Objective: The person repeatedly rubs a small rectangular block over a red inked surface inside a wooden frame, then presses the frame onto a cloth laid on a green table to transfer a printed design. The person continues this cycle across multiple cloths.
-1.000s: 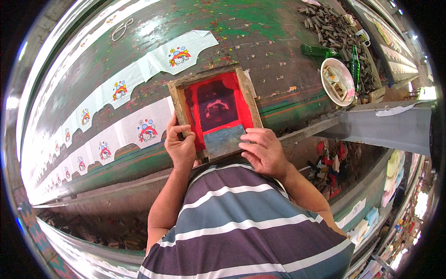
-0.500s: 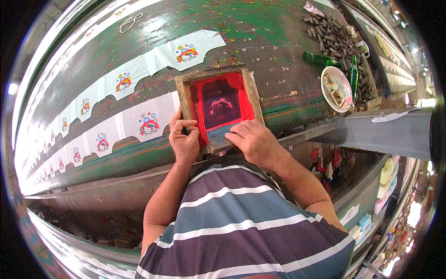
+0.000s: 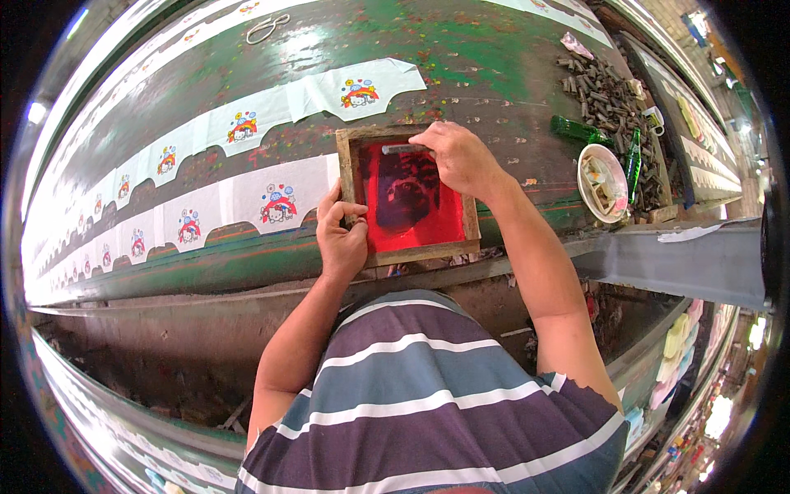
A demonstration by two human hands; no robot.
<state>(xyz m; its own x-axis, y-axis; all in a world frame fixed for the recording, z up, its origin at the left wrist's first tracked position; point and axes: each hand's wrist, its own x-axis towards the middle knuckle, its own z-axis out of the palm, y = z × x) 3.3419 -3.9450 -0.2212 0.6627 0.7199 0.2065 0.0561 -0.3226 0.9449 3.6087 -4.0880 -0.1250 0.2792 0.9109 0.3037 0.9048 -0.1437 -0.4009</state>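
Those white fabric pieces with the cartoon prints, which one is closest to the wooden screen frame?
The white fabric piece in the near row, just left of the wooden screen frame, beside the left hand. The far-row pieces lie beyond the frame, apart from it.

A screen-printing workshop; a long, paint-spattered green bench (image 3: pixel 494 49) runs across the frame, lined with rows of white fabric pieces (image 3: pixel 247 123) bearing colourful cartoon prints; a wooden-framed printing screen (image 3: pixel 407 198) flooded with red ink lies at centre; bottles and a bowl of oddments crowd the upper right.
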